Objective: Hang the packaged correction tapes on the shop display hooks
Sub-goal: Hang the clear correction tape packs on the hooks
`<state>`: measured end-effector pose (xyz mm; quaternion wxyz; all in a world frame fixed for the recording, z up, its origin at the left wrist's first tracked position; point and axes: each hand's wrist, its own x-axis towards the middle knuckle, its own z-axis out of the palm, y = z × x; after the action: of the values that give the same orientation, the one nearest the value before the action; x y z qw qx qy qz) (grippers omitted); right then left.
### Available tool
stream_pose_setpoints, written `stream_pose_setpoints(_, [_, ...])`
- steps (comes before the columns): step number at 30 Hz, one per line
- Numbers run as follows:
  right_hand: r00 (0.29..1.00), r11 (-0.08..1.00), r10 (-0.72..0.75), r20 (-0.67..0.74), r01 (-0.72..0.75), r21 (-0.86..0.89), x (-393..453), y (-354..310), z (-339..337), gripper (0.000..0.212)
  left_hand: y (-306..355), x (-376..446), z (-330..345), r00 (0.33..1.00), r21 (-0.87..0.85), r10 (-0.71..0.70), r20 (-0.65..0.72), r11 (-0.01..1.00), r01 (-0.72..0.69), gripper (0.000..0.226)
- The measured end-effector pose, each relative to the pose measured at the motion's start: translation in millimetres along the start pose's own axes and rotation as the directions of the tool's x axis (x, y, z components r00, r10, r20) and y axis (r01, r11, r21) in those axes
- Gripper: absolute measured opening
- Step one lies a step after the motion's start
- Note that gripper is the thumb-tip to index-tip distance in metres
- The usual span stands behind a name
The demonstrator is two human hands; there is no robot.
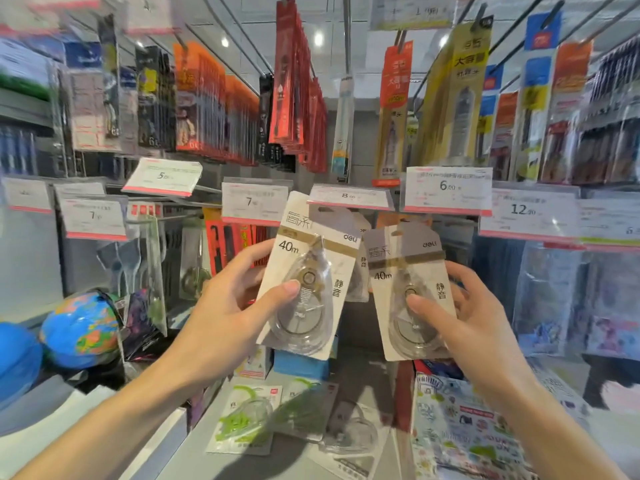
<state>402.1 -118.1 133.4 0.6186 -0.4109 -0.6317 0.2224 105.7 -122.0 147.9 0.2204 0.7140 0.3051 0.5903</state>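
Blue globes (81,329) sit low at the left edge, below hanging price tags (93,216). Moving right, the left hand (235,299) pinches a packaged correction tape (304,282), thumb across the clear blister and fingers behind the card, which leans to the right with its top corner just under the tag marked 7 (254,202). Beside it, the right hand (474,317) grips a second packaged correction tape (410,292) the same way, held more nearly upright, its hang slot below the tag marked 8 (349,197). Another card of the same kind seems to hang between and behind the two. More packaged tapes (249,417) lie on the shelf (194,441) beneath the hands, and farther right are tags marked 6 (448,188) and 12 (526,211).

The hook tips themselves are hidden behind the tags, so the main risk, as I judge it, is missing the slot: the tilted left card could catch the tag or slide off the prong and drop among the loose packs below. Working both hands at once also splits attention, and a bumped tag could swing into neighbouring stock.
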Motion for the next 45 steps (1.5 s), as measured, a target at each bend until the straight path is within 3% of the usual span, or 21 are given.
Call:
stream_pose_setpoints(12, [0.999, 1.0, 0.0, 0.053, 0.001, -0.031, 31, -8, 36, 0.028, 4, 11, -16, 0.998, -0.006, 0.034, -0.05, 0.999, -0.034, 0.048])
stream_pose_setpoints(19, [0.997, 1.0, 0.002, 0.075, -0.002, 0.004, 45, -8, 56, 0.05, 2, 11, -22, 0.998, 0.017, 0.05, -0.026, 0.999, -0.05, 0.046])
stream_pose_setpoints(22, [1.0, 0.998, -0.022, 0.017, 0.023, -0.055, 45, -6, 61, 0.068, -1, 12, -24, 0.998, 0.024, 0.052, -0.021, 0.998, -0.051, 0.048])
stream_pose_setpoints(27, [0.995, 0.985, -0.097, -0.025, 0.092, -0.147, 50, 2, 68, 0.07, -11, 12, -24, 0.999, 0.019, 0.039, -0.028, 0.999, -0.038, 0.046])
stream_pose_setpoints(34, [0.995, 0.97, -0.045, -0.085, 0.023, -0.242, 67, 31, 87, 0.083, -32, 10, -28, 0.998, 0.013, -0.027, -0.048, 1.0, 0.028, 0.049])
stream_pose_setpoints(37, [0.994, 0.97, -0.05, -0.101, 0.024, -0.242, 75, 36, 101, 0.078, -35, 7, -28, 0.997, 0.005, -0.054, -0.056, 0.999, 0.054, 0.046])
stream_pose_setpoints(40, [0.989, 0.918, -0.091, -0.114, 0.039, -0.394, 87, 37, 109, 0.08, -36, 6, -28, 0.996, 0.02, -0.069, -0.06, 0.997, 0.07, 0.041])
stream_pose_setpoints(45, [0.999, 0.888, -0.015, -0.028, 0.0, -0.46, 88, 40, 97, 0.073, -39, 4, -26, 0.994, -0.003, -0.093, -0.055, 0.996, 0.093, 0.044])
